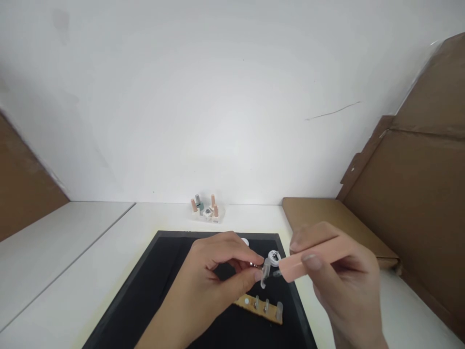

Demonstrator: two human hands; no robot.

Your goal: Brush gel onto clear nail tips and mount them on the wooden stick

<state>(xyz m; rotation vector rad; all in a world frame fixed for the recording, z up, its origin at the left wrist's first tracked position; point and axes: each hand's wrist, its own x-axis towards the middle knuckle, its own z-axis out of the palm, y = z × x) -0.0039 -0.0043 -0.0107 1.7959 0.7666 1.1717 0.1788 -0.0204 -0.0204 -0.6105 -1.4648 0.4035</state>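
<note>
My left hand (214, 278) pinches a small metal stem between thumb and forefinger. A clear false nail tip (266, 270) sits at the stem's end, standing nearly upright. In my right hand (341, 281) is a nail polish brush (308, 260) with a long peach-pink cap, held slanting down to the left. Its bristles reach the false nail and seem to touch it, though the exact contact is too small to tell. Below the hands lies a tan strip (271, 316) bearing several clear nail tips on stands; my left hand covers its left end.
A black mat (170, 281) with a grey border lies on the white table. Behind the hands are a small round white container (274, 258) and another white round piece (245, 241). Several polish bottles (214, 212) stand by the wall. Flat cardboard (316, 211) lies at right.
</note>
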